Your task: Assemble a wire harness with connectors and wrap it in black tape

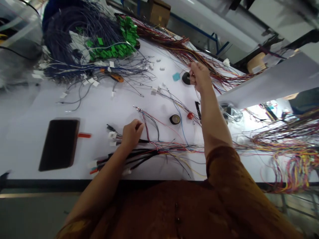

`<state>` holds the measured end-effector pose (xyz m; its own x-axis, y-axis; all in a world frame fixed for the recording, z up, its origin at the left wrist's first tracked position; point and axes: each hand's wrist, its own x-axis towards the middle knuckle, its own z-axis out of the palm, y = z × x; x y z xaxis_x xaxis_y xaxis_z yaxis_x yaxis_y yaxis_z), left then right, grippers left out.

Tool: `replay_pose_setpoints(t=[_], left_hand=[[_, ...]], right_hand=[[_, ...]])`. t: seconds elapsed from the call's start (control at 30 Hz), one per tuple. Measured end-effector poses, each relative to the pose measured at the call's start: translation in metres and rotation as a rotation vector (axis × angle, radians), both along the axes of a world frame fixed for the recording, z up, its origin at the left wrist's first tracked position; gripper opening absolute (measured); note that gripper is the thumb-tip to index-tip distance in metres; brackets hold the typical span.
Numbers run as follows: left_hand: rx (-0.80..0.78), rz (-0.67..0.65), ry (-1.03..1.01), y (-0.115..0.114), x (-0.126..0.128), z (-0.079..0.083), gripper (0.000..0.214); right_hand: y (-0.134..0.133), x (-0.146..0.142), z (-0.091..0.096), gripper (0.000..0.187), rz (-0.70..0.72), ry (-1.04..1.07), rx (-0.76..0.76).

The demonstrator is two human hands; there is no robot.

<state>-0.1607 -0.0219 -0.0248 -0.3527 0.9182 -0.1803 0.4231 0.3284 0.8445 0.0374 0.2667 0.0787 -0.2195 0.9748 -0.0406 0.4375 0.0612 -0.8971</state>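
Left hand (132, 134) is curling closed over the black wire bundle (147, 154), but my fingers are hiding the exact grip, so I cannot tell surely if it is grasping the wires or only pressing on them. Right hand (199, 77) is lifting above the table (30, 106) with the fingers bunched together, and I cannot tell if it is holding a thin wire or nothing.

The bundle is lying just under my left hand and is stretching sideways across the table. Its white connector (112, 135) is pointing to the left of the hand, and its loose coloured ends (179, 149) are fanning out to the right. Just to the right of my left hand, a black tape roll (174, 119) and a small red cap (190, 115) are sitting near these ends. Far to the left of the same hand, a dark tablet (59, 144) is lying.

The risk is coming from the loose ends. If a pull is going across the bundle's long line and not along it, thin wires can be catching on the tape roll and tangling, or a wire can be tearing out from the connector.
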Motion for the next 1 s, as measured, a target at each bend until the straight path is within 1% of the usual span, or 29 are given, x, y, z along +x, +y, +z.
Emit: replay_pose_setpoints(t=[0.07, 0.17, 0.2, 0.23, 0.27, 0.3, 0.33, 0.37, 0.4, 0.43, 0.5, 0.53, 0.6, 0.63, 0.7, 0.73, 0.77, 0.8, 0.87, 0.9, 0.93, 0.97, 1.0], left_hand=[[0.000, 0.009, -0.015, 0.000, 0.000, 0.001, 0.021], [0.013, 0.033, -0.042, -0.001, 0.000, 0.003, 0.020], [0.023, 0.039, -0.062, -0.001, 0.000, 0.004, 0.019], [0.038, 0.049, -0.092, -0.002, -0.001, 0.004, 0.019], [0.057, 0.062, -0.135, -0.002, -0.002, 0.004, 0.019], [0.075, 0.080, -0.191, -0.002, -0.003, 0.003, 0.020], [0.092, 0.108, -0.262, -0.002, -0.003, 0.002, 0.021], [0.107, 0.137, -0.351, -0.001, -0.004, 0.001, 0.021], [0.115, 0.163, -0.457, 0.000, -0.005, 0.001, 0.022], [0.117, 0.177, -0.573, 0.002, -0.006, 0.001, 0.026], [0.120, 0.162, -0.796, 0.004, -0.007, 0.002, 0.040], [0.125, 0.140, -0.878, 0.005, -0.007, 0.004, 0.045], [0.133, 0.110, -0.950, 0.005, -0.008, 0.007, 0.047], [0.132, 0.108, -0.954, 0.005, -0.008, 0.009, 0.045], [0.121, 0.135, -0.945, 0.005, -0.008, 0.010, 0.040], [0.115, 0.158, -0.942, 0.005, -0.008, 0.010, 0.038], [0.114, 0.183, -0.942, 0.005, -0.008, 0.010, 0.035], [0.118, 0.205, -0.940, 0.005, -0.007, 0.009, 0.033], [0.130, 0.227, -0.917, 0.006, -0.005, 0.007, 0.031], [0.137, 0.227, -0.900, 0.006, -0.004, 0.006, 0.032], [0.150, 0.224, -0.883, 0.005, -0.003, 0.005, 0.033], [0.164, 0.222, -0.869, 0.005, -0.002, 0.004, 0.033], [0.183, 0.222, -0.861, 0.005, -0.002, 0.004, 0.034]], right_hand=[[-0.002, 0.005, 0.010, 0.017, 0.031, -0.026, -0.016], [-0.006, 0.014, 0.026, 0.019, 0.109, -0.144, -0.102], [-0.009, 0.016, 0.031, 0.020, 0.110, -0.145, -0.083], [-0.016, 0.017, 0.034, 0.021, 0.105, -0.121, -0.024], [-0.026, 0.016, 0.036, 0.023, 0.113, -0.095, 0.069], [-0.039, 0.014, 0.036, 0.025, 0.149, -0.078, 0.179], [-0.056, 0.010, 0.033, 0.026, 0.216, -0.078, 0.284], [-0.076, 0.005, 0.027, 0.028, 0.310, -0.109, 0.378], [-0.099, 0.000, 0.019, 0.028, 0.423, -0.158, 0.419], [-0.122, -0.006, 0.008, 0.028, 0.506, -0.221, 0.434], [-0.168, -0.019, -0.018, 0.034, 0.631, -0.354, 0.411], [-0.187, -0.024, -0.031, 0.034, 0.724, -0.443, 0.396], [-0.215, -0.029, -0.052, 0.034, 0.823, -0.575, 0.365], [-0.222, -0.028, -0.058, 0.033, 0.844, -0.601, 0.365], [-0.222, -0.018, -0.063, 0.030, 0.798, -0.555, 0.401], [-0.217, -0.009, -0.061, 0.029, 0.730, -0.501, 0.422], [-0.209, 0.003, -0.057, 0.029, 0.625, -0.434, 0.434], [-0.200, 0.016, -0.052, 0.029, 0.491, -0.365, 0.432], [-0.183, 0.043, -0.041, 0.025, 0.182, -0.267, 0.381], [-0.178, 0.053, -0.037, 0.024, 0.070, -0.242, 0.361], [-0.175, 0.060, -0.034, 0.024, 0.011, -0.228, 0.335], [-0.175, 0.062, -0.032, 0.024, 0.004, -0.219, 0.307], [-0.179, 0.060, -0.032, 0.023, 0.037, -0.209, 0.282]])
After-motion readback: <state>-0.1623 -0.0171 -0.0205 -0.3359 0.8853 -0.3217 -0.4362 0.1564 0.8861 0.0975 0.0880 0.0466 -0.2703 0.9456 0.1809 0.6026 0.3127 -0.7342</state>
